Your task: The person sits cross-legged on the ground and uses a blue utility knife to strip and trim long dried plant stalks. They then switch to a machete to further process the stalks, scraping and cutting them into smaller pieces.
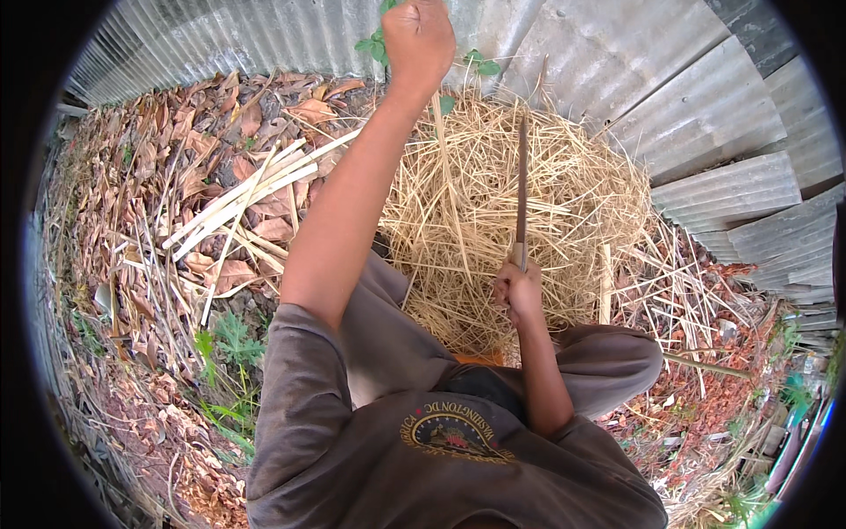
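Note:
My left hand [421, 35] is raised high at the top of the view, closed in a fist. A thin pale strip [443, 145], like split bamboo, hangs down from it toward the straw-coloured heap. My right hand [520, 289] is wrapped round the handle of a long knife [523, 176], whose narrow dark blade points up and away from me. Under both hands spreads a big pile of thin, curled, pale shavings [529, 220], resting against my legs. The upper end of the strip is hidden inside my left fist.
Corrugated metal sheets [617, 53] wall off the far side and the right. Several pale split sticks [242, 198] lie on dry brown leaves [189, 132] at the left. Thin strips [679, 300] are scattered at the right. Green plants [238, 339] grow beside my left leg.

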### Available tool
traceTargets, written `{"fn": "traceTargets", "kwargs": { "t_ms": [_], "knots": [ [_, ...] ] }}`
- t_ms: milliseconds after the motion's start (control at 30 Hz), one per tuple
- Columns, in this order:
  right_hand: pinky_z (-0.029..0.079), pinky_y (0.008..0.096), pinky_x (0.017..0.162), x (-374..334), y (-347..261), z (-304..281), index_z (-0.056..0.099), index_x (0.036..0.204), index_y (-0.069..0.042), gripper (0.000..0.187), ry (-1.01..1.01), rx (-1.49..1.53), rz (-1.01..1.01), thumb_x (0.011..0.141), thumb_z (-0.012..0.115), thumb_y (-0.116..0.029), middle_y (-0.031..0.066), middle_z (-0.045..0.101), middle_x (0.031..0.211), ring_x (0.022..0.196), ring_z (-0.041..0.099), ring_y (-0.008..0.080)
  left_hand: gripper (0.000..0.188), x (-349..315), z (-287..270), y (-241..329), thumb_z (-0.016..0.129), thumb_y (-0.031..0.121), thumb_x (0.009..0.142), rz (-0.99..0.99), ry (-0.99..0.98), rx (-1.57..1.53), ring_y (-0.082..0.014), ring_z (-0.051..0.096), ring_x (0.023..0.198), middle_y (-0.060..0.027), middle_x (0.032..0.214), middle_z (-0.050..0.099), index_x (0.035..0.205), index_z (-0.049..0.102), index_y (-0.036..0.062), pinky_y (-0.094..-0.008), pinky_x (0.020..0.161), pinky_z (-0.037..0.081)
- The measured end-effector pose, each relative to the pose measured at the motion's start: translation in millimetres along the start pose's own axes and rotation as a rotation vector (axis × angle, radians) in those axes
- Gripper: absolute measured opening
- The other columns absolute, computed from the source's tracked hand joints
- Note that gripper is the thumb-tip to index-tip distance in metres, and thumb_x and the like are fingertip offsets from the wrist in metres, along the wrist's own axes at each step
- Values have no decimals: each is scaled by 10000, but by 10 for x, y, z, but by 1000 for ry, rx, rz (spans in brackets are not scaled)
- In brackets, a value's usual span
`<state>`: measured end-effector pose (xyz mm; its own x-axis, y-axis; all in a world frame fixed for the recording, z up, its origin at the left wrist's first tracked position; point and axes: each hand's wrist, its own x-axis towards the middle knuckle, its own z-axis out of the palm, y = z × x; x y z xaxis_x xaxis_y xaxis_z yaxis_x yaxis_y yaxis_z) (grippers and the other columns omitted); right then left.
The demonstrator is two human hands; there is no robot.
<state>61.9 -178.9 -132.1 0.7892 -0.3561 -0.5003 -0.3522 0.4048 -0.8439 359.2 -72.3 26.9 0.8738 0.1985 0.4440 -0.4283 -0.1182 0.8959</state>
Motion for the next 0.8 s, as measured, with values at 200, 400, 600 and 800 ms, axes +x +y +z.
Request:
{"fn": "traceTargets", "kwargs": {
  "t_ms": [200, 400, 600, 800],
  "knots": [
    [399, 296, 471, 396, 674, 307, 485, 720, -43, 113, -47, -282, -640, 773, 580, -15, 44, 468, 581, 515, 486, 114, 722, 15, -73, 102, 301, 564, 1009, -102, -67, -21, -166, 335, 523, -49, 513, 322, 593, 409, -17, -426, 497, 289],
    [302, 297, 385, 880, 1874, -103, 444, 615, -117, 174, 90, -481, 246, 762, 537, -105, 10, 408, 507, 402, 366, 127, 697, 144, 8, 108, 339, 561, 1003, 33, -35, -44, -145, 323, 534, -33, 522, 316, 592, 392, 1, -414, 494, 280],
    [227, 243, 311, 753, 1225, -208, 395, 566, -133, 230, -448, 912, 595, 768, 505, -125, -36, 312, 436, 379, 297, 114, 670, 125, -44, -55, 347, 537, 1012, 14, 3, -58, -138, 320, 543, -19, 533, 319, 596, 392, 13, -411, 499, 277],
    [250, 269, 328, 277, 362, 193, 463, 650, -69, 155, -75, -125, 162, 749, 548, 14, 0, 417, 486, 391, 395, 87, 665, 26, -115, -54, 330, 530, 1020, 32, -16, -80, -130, 309, 542, -8, 533, 315, 583, 384, 31, -399, 496, 275]
  ]
}}
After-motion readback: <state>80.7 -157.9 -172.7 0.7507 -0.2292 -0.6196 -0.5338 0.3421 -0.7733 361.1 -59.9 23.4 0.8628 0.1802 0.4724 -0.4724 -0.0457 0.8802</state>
